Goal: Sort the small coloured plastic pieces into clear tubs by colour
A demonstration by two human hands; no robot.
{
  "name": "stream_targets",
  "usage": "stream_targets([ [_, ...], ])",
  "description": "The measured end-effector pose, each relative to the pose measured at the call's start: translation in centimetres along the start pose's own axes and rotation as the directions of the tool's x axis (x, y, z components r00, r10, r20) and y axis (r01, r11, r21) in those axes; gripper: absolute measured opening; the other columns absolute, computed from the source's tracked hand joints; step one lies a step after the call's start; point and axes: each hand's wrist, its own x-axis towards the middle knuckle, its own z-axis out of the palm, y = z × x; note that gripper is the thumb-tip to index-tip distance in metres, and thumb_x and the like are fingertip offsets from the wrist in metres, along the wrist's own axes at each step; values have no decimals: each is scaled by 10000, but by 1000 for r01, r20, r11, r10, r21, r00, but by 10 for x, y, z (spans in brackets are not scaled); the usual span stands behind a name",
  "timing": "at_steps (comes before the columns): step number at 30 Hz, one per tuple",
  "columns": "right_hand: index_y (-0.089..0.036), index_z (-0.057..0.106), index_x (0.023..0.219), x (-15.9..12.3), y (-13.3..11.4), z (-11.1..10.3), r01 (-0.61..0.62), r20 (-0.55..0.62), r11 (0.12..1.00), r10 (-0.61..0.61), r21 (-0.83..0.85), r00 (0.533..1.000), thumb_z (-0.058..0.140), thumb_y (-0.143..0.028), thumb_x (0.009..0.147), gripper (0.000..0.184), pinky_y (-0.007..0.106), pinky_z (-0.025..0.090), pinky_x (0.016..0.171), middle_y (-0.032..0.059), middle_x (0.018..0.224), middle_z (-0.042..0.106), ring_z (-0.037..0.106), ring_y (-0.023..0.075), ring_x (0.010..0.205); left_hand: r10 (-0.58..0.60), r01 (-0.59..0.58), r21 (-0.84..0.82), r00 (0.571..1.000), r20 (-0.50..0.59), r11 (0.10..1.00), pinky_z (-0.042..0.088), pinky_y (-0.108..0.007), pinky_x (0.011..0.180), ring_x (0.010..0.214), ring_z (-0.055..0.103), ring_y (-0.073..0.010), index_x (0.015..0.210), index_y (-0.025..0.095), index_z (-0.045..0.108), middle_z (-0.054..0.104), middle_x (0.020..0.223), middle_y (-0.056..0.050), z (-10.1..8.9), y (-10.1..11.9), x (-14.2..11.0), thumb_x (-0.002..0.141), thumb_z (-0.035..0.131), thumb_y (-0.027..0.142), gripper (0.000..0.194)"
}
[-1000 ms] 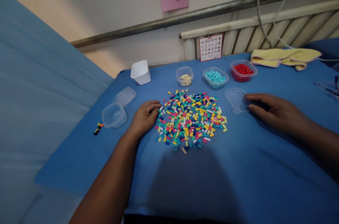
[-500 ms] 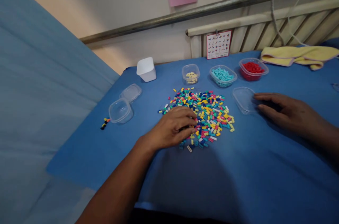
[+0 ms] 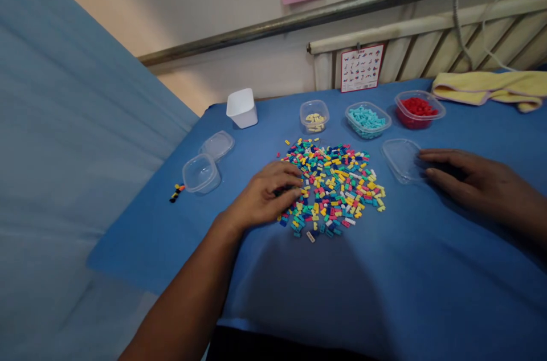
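A heap of several small coloured bricks (image 3: pixel 337 184) lies on the blue cloth-covered table (image 3: pixel 384 281). My left hand (image 3: pixel 265 196) rests on the heap's left edge, fingers curled into the bricks; what they grip is hidden. My right hand (image 3: pixel 474 181) lies flat on the cloth to the right, fingers stretched toward an empty clear tub (image 3: pixel 401 159), touching its right side. Behind the heap stand three clear tubs: one with pale yellow bricks (image 3: pixel 314 115), one with light blue bricks (image 3: pixel 367 119), one with red bricks (image 3: pixel 419 107).
A white cup (image 3: pixel 242 107) stands at the back left. An empty clear tub (image 3: pixel 200 173) and a clear lid (image 3: pixel 217 145) sit at the left, with a few tiny bricks (image 3: pixel 176 193) beside them. A yellow cloth (image 3: pixel 491 89) lies at the back right by a radiator (image 3: pixel 427 53).
My left hand slid from the heap's left edge into the bricks, then drew back a little to the left. The right hand stayed put. The view shifted left.
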Motion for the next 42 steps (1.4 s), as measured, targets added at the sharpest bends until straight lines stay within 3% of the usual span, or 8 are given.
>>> stream_targets([
  [4,-248,799,1328,0,2,-1,-22,13,1000,22,-23,1000,580,-627,1001,546,489,584,1188,110,1410,810,773,333,1268,114,-114,-5,982,150,993,513,-541,1262,1418,681,-287,1205,267,825,763,1443,-118,3,6,3,1083,701,344,191],
  [12,-252,816,1292,2,3,-1,-8,0,1000,8,-24,1000,585,-663,955,579,545,622,1140,103,1352,833,800,359,1202,27,-18,115,997,-76,993,594,-512,1136,1277,738,-275,1129,194,811,779,1315,-150,-11,-22,-8,1078,680,288,169],
  [20,-257,814,1308,0,7,0,4,7,1000,-4,-27,1000,589,-652,974,564,528,606,1162,98,1393,818,789,349,1237,84,-86,11,990,114,996,560,-508,1202,1399,681,-282,1199,217,797,722,1466,-149,-4,-1,-4,1065,728,293,169],
  [30,-253,790,1340,2,5,1,-34,4,999,34,-4,999,599,-574,984,517,475,580,1164,112,1390,816,775,317,1250,149,-145,86,988,-48,986,611,-436,1086,1240,751,-232,1194,213,796,803,1272,-113,5,-12,-1,1100,688,254,149],
  [33,-240,787,1344,3,5,2,-26,-2,1000,26,14,1000,605,-539,989,498,454,578,1146,125,1378,817,777,304,1236,163,-149,111,977,-134,983,617,-386,989,1103,768,-208,1077,197,781,814,1148,-103,6,-7,5,1099,694,265,112],
  [36,-236,794,1322,2,0,1,-20,-43,1000,21,25,999,609,-500,998,457,431,571,1136,134,1353,824,778,294,1223,185,-144,150,931,-314,978,537,-288,751,762,678,-137,826,186,666,718,812,-27,5,12,13,1111,675,252,292],
  [38,-244,808,1272,1,-8,-1,-44,-100,999,45,14,994,615,-467,998,402,423,580,1102,131,1302,838,785,291,1188,266,-222,168,908,-325,961,429,-279,631,602,537,-107,714,195,550,578,650,24,10,37,17,1130,632,235,425],
  [42,-234,826,1178,6,-38,-10,-26,-225,999,32,29,974,626,-446,1011,335,408,606,994,123,1185,857,794,279,1074,516,-513,128,857,13,849,352,-341,558,578,544,-123,650,209,553,620,641,8,51,102,17,1128,656,404,526],
])
